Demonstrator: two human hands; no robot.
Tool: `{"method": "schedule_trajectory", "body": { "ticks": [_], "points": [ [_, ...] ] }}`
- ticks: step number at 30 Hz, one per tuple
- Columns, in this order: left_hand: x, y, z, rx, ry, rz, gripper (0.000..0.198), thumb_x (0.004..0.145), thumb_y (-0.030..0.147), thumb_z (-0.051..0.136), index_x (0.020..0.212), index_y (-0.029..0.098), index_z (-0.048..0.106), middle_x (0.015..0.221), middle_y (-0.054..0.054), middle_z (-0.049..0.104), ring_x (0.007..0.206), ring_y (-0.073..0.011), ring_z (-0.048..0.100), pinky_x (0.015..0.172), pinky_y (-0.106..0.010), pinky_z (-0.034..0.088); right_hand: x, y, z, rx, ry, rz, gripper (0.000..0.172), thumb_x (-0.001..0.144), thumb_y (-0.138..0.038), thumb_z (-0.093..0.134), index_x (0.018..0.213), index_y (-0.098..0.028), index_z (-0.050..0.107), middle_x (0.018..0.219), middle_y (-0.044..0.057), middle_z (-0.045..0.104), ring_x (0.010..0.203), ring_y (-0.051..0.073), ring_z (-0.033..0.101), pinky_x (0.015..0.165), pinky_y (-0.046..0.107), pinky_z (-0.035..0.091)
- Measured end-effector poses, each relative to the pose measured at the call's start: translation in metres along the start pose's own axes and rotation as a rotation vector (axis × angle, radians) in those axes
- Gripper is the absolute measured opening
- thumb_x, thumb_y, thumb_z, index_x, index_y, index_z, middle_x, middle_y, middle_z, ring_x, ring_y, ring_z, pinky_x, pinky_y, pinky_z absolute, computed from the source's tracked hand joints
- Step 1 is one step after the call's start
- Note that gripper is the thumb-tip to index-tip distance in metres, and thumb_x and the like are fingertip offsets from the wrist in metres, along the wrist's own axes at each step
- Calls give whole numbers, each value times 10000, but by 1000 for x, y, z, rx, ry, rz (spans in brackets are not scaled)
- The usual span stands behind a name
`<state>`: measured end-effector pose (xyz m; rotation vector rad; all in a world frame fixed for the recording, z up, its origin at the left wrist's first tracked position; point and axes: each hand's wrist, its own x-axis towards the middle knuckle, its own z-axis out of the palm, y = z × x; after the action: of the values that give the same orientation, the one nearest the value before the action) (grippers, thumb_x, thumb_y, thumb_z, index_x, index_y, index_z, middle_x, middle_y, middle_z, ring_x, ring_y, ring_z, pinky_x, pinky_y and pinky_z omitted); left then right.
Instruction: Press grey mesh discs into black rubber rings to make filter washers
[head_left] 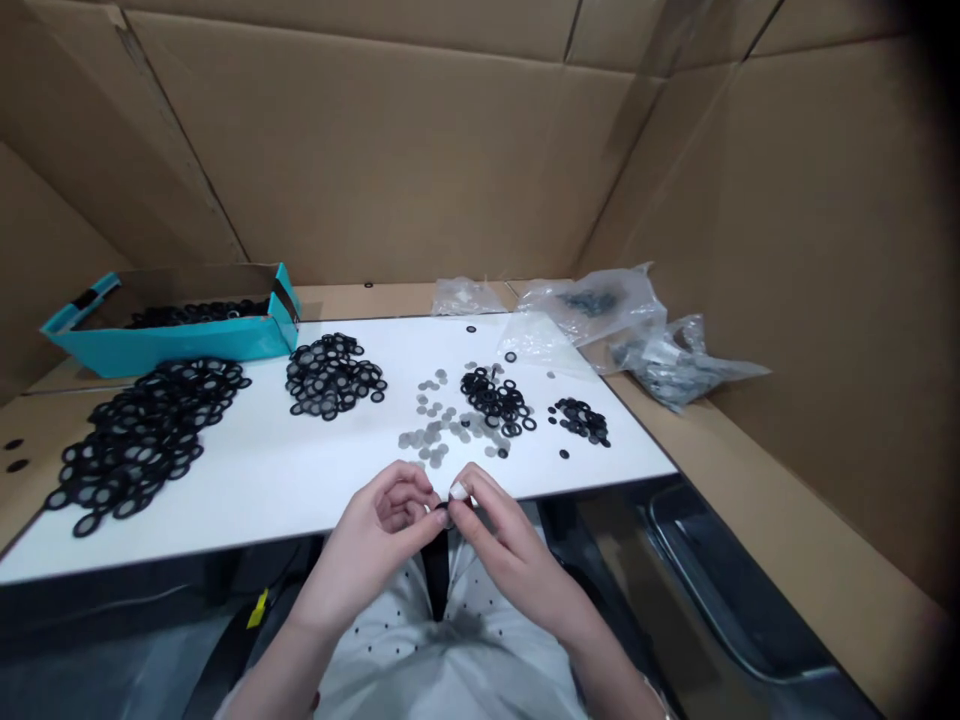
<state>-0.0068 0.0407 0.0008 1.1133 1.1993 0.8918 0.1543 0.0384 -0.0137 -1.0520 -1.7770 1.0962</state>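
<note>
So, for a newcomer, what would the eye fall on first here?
Most striking are the heaps of black rings across the white table, with loose grey discs in the middle. The left hand and right hand meet at the front edge, and a teal box sits far left.

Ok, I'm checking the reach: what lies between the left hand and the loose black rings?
Small grey discs lie on the white table between the left hand and the black rings; the head view shows this.
</note>
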Motion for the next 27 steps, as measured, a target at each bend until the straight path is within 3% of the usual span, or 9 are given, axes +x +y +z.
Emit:
{"method": "schedule_trajectory", "body": {
  "ticks": [6,9,14,17,21,27],
  "points": [
    [-42,-16,13,71,152,121,197,683,334,704,828,203,685,851,-41,685,786,-197,616,699,-265,480,-44,-13,12,-80,114,-13,199,967,-268,349,782,-213,394,795,4,417,761,150,428,702,267,370],
    [-61,-19,17,81,214,149,165,675,339,712,762,200,693,789,-31,683,730,-190,603,654,-259,469,-62,-18,18,-27,80,-40,183,952,-295,403,790,-212,426,803,5,439,758,151,443,685,257,378],
    [-72,-19,18,-50,51,75,237,674,310,734,651,193,529,701,16,572,714,-139,551,676,-227,455,-69,-20,19,-18,132,-52,201,962,-316,380,800,-211,431,807,9,448,785,157,450,707,261,373],
    [-67,-15,17,-61,-20,52,249,702,305,715,677,194,493,692,30,515,690,-117,508,656,-207,436,-64,-22,14,-102,45,-32,237,980,-314,330,791,-214,430,802,3,457,789,155,444,749,276,361],
    [-64,-14,18,-113,-74,32,237,696,281,723,756,200,508,693,43,487,671,-101,469,638,-188,404,-63,-27,7,-154,-50,-72,273,979,-285,328,730,-208,412,768,-7,439,768,149,443,803,301,345],
    [-69,-18,22,-198,-66,2,261,675,272,745,803,201,530,666,47,501,655,-97,458,627,-185,377,-71,-26,8,-134,27,-111,276,967,-278,350,703,-203,379,777,-2,443,792,156,448,803,313,322]
  ]
}}
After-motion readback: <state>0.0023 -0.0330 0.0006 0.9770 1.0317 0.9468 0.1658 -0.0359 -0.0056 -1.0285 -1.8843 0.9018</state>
